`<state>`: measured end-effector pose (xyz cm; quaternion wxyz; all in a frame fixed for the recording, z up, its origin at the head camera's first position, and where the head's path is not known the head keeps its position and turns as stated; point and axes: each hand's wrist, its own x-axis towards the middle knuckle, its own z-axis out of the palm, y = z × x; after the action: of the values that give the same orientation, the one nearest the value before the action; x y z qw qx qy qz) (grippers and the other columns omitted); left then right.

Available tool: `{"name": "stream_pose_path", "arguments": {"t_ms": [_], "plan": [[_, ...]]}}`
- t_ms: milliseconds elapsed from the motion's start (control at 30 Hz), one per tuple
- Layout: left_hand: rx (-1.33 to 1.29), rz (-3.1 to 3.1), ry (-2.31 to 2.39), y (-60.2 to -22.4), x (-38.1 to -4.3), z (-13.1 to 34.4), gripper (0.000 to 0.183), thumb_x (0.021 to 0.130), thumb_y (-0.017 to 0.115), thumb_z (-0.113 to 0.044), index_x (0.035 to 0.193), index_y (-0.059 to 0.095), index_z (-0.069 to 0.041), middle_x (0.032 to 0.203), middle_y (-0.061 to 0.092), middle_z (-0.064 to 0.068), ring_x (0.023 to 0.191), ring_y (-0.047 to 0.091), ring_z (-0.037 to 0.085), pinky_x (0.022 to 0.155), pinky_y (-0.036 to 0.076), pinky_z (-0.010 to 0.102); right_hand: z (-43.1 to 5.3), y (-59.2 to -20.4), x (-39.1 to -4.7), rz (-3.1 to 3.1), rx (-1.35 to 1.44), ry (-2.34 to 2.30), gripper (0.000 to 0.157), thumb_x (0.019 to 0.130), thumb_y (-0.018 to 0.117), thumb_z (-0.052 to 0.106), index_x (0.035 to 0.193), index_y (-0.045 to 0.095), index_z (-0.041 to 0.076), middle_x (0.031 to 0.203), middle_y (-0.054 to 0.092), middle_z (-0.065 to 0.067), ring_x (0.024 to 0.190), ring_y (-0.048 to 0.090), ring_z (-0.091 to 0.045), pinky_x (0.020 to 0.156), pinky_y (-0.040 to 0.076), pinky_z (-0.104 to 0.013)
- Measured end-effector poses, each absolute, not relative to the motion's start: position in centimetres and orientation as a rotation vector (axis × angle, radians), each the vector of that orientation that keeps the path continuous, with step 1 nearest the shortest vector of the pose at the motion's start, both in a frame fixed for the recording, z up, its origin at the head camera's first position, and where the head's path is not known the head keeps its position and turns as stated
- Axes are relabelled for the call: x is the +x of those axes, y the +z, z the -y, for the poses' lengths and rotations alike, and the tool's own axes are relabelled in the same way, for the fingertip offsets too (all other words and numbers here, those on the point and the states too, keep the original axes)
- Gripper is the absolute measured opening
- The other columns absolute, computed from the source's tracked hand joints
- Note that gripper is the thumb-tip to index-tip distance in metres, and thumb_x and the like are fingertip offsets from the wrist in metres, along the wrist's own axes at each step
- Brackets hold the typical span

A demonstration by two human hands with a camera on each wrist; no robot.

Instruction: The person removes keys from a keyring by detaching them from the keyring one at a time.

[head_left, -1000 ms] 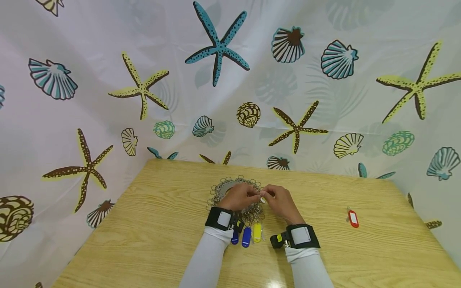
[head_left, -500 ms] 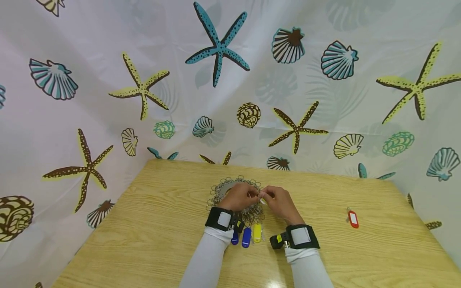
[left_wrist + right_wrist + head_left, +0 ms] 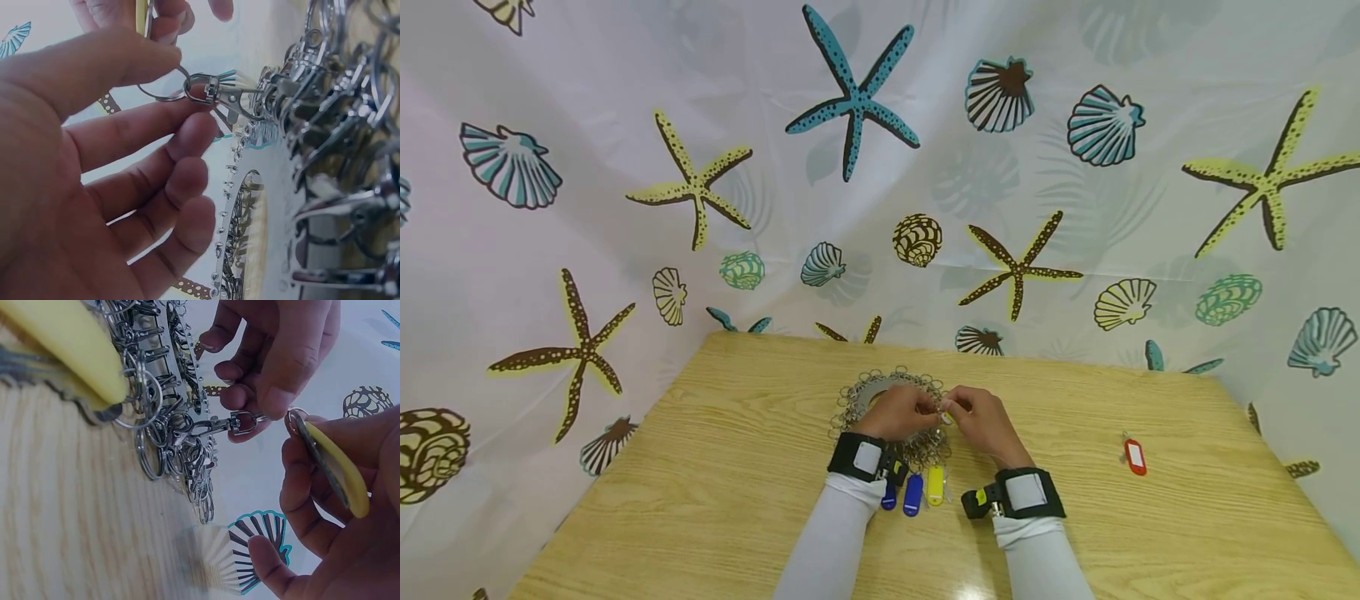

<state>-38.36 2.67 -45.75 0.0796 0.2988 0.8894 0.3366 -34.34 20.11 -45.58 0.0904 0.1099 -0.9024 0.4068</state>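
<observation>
My left hand pinches a split ring between thumb and index finger, the other fingers loosely bent. That ring hangs from a swivel clasp hooked on the edge of a round grey metal key holder. My right hand meets it there, pinching a yellow key tag and its key near their small ring. Fingertips hide where the two rings meet, so I cannot tell whether they are linked. Many more clasps and rings crowd the holder's rim.
Two blue key tags and another yellow key tag lie at the holder's near side. A red key tag with a key lies apart on the wooden table, to the right. A patterned curtain rises behind.
Both hands stay in the same place. The key tag in my right fingers tilts slightly; otherwise the holder and the tags on the table have not moved.
</observation>
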Motion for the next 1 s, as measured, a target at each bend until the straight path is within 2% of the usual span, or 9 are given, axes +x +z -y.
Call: {"name": "stream_pose_path", "arguments": {"t_ms": [133,233,367,467,567,667,833,933,1000], "plan": [[0.887,-2.675,1.009,-45.8,-38.35,-2.66,0.018,0.09,0.07,-0.025,0.103,0.075,-0.014,0.087,0.07,-0.005,0.069,0.06,0.003,0.062,0.049,0.022,-20.14,-45.76,-34.43,2.678,0.358,1.201,0.012,0.096,0.061,0.012,0.089,0.071,0.011,0.092,0.069,-0.003,0.091,0.064,-0.023,0.08,0.049,-0.045],[0.903,-2.674,1.018,-45.84,-38.44,-2.61,0.019,0.091,0.068,-0.025,0.105,0.075,-0.014,0.088,0.07,-0.005,0.07,0.06,0.003,0.064,0.049,0.022,-20.15,-45.84,-34.5,2.679,0.335,1.222,0.012,0.096,0.062,0.012,0.088,0.072,0.011,0.092,0.069,-0.003,0.091,0.063,-0.022,0.08,0.049,-0.044],[0.914,-2.645,1.056,-45.69,-38.42,-2.48,0.024,0.096,0.061,-0.03,0.099,0.075,-0.011,0.078,0.065,-0.005,0.06,0.055,0.006,0.057,0.045,0.023,-20.16,-45.87,-34.53,2.689,0.287,1.249,0.013,0.096,0.061,0.014,0.089,0.072,0.014,0.093,0.069,-0.001,0.091,0.063,-0.02,0.078,0.049,-0.041],[0.91,-2.635,1.065,-45.54,-38.33,-2.36,0.033,0.098,0.057,-0.034,0.088,0.074,-0.007,0.064,0.054,-0.005,0.051,0.046,0.008,0.052,0.039,0.023,-20.17,-45.82,-34.51,2.697,0.289,1.238,0.013,0.096,0.061,0.014,0.089,0.072,0.014,0.093,0.069,-0.001,0.09,0.063,-0.02,0.077,0.049,-0.04],[0.913,-2.638,1.059,-45.49,-38.29,-2.33,0.037,0.099,0.056,-0.034,0.083,0.073,-0.006,0.058,0.047,-0.005,0.048,0.041,0.009,0.05,0.036,0.023,-20.16,-45.76,-34.45,2.697,0.31,1.227,0.012,0.096,0.061,0.014,0.089,0.072,0.013,0.092,0.069,-0.002,0.09,0.063,-0.021,0.077,0.05,-0.041],[0.923,-2.646,1.064,-45.57,-38.33,-2.38,0.033,0.098,0.057,-0.033,0.086,0.074,-0.008,0.062,0.053,-0.006,0.051,0.045,0.008,0.052,0.038,0.023,-20.16,-45.74,-34.4,2.693,0.333,1.225,0.012,0.096,0.061,0.013,0.089,0.071,0.013,0.092,0.068,-0.002,0.09,0.063,-0.021,0.079,0.049,-0.043],[0.922,-2.663,1.062,-45.59,-38.33,-2.43,0.027,0.097,0.059,-0.033,0.098,0.076,-0.012,0.082,0.069,-0.004,0.063,0.057,0.006,0.061,0.047,0.024,-20.15,-45.85,-34.44,2.688,0.352,1.221,0.012,0.096,0.061,0.012,0.09,0.072,0.012,0.092,0.068,-0.002,0.091,0.063,-0.022,0.081,0.049,-0.045],[0.918,-2.657,1.061,-45.62,-38.4,-2.4,0.029,0.098,0.058,-0.034,0.097,0.076,-0.012,0.077,0.067,-0.005,0.06,0.055,0.006,0.059,0.045,0.023,-20.17,-45.9,-34.46,2.687,0.348,1.213,0.013,0.096,0.06,0.013,0.089,0.071,0.013,0.092,0.068,-0.002,0.091,0.063,-0.022,0.08,0.049,-0.044],[0.921,-2.647,1.06,-45.66,-38.44,-2.37,0.033,0.099,0.057,-0.034,0.089,0.075,-0.009,0.066,0.058,-0.006,0.053,0.049,0.006,0.054,0.041,0.022,-20.2,-45.89,-34.47,2.687,0.34,1.214,0.014,0.097,0.06,0.015,0.088,0.071,0.013,0.091,0.068,-0.001,0.09,0.063,-0.021,0.079,0.049,-0.043]]}}
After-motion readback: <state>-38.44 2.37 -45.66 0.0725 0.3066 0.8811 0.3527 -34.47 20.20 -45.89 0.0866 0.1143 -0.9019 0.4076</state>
